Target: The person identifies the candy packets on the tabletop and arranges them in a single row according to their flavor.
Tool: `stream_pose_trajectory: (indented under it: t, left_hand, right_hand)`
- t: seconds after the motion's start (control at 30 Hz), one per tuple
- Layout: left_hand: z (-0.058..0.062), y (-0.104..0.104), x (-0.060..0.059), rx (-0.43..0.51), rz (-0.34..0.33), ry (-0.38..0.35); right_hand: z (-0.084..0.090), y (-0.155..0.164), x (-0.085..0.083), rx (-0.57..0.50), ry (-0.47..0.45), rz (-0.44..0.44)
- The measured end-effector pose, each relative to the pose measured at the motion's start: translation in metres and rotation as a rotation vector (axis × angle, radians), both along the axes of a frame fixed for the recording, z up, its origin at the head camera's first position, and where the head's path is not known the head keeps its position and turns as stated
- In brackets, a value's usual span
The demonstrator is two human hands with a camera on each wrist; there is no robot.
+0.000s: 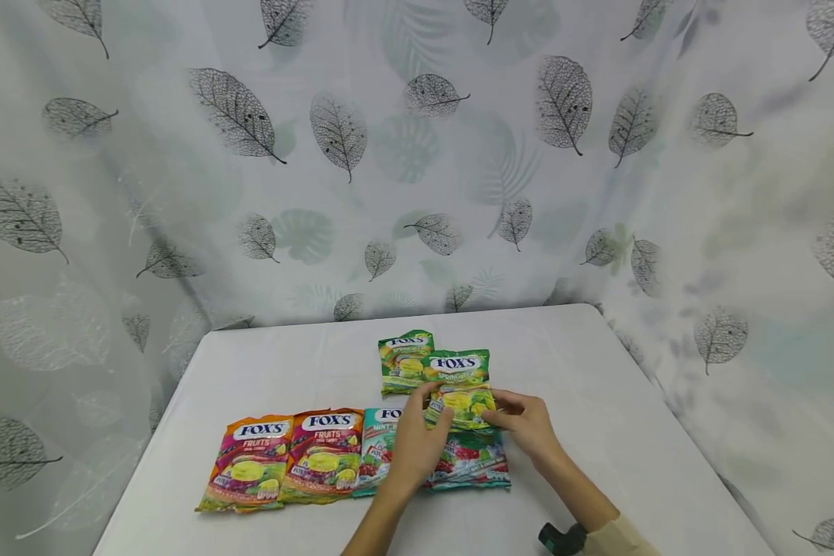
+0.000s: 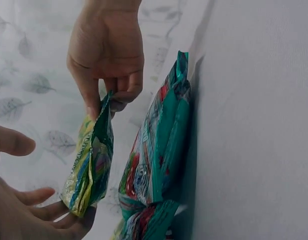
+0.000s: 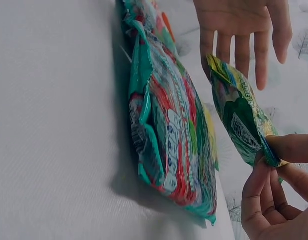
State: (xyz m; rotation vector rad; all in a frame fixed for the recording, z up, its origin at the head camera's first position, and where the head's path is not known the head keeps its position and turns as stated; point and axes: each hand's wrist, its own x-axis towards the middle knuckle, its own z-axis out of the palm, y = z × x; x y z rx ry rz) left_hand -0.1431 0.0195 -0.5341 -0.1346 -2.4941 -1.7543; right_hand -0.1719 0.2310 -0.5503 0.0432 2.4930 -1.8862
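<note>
A green-and-yellow Fox's candy bag (image 1: pixel 461 378) is held up between the two hands, over the top edge of a teal Fox's mint candy bag (image 1: pixel 469 463). My right hand (image 1: pixel 528 425) pinches its right edge between thumb and fingers, as the right wrist view also shows. At the other edge, the fingers of my left hand (image 1: pixel 419 444) lie fairly straight against the bag, with the thumb apart from it. Behind the held bag, a second green candy bag (image 1: pixel 399 363) lies on the table. Another teal candy bag (image 1: pixel 373 455) is partly hidden by the left hand.
Two orange-and-purple Fox's fruit candy bags, a left one (image 1: pixel 246 463) and a right one (image 1: pixel 324 455), lie in a row with the teal bags on the white table (image 1: pixel 285 363). Leaf-print curtains (image 1: pixel 417 193) surround the table. A dark strap piece (image 1: pixel 561 538) is at the right wrist.
</note>
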Motion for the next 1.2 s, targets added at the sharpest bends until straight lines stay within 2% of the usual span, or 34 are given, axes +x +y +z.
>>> stream_pose_trajectory:
  t: [0.2, 0.37, 0.87, 1.2]
  left_hand:
    - [0.000, 0.010, 0.003, 0.005, -0.008, -0.015]
    - [-0.003, 0.016, 0.007, -0.001, -0.007, -0.031]
    - [-0.008, 0.036, 0.014, 0.001, -0.085, -0.023]
    - [-0.011, 0.050, 0.019, -0.024, -0.137, -0.061]
  right_hand:
    - [-0.001, 0.011, 0.003, -0.013, -0.017, -0.001]
    - [-0.001, 0.018, 0.006, 0.023, -0.016, -0.005]
    - [-0.007, 0.047, 0.017, 0.055, -0.047, -0.032]
    - [-0.013, 0.066, 0.024, 0.089, -0.081, -0.058]
